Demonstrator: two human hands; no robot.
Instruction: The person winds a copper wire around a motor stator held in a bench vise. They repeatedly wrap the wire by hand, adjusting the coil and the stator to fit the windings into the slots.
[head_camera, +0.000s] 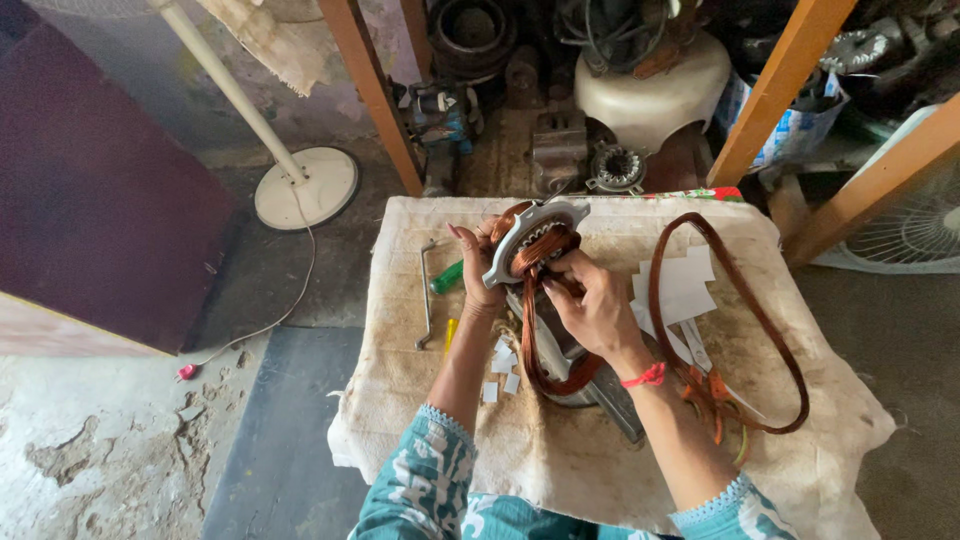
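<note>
Landmark: the stator (533, 240), a grey metal ring with slotted teeth, held tilted above the middle of the cloth-covered surface (600, 470).
Left hand (478, 268): on the stator's left side, fingers wrapped around its rim from behind, gripping it.
Right hand (592, 305): just below and right of the stator, fingers pressed together and pinching the copper winding (545, 250) where it enters the stator's slots; a red band sits at the wrist.
Copper winding: bundled in the stator's opening, with a long loop hanging down from it towards the person.
Second coil (745, 310): a big loose loop of copper wire lying on the surface to the right of the stator, apart from it.
Paper slips (680, 285): white pieces right of the stator, inside the second coil; a few small ones lie below the stator.
Screwdriver (447, 277): green handle, left of the stator, near a bent metal rod (427, 295).
Object beneath the stator: a grey metal piece, perhaps a stand; mostly hidden by the hands.
Fan base (305, 187): white, round, on the floor well left of the stator.
</note>
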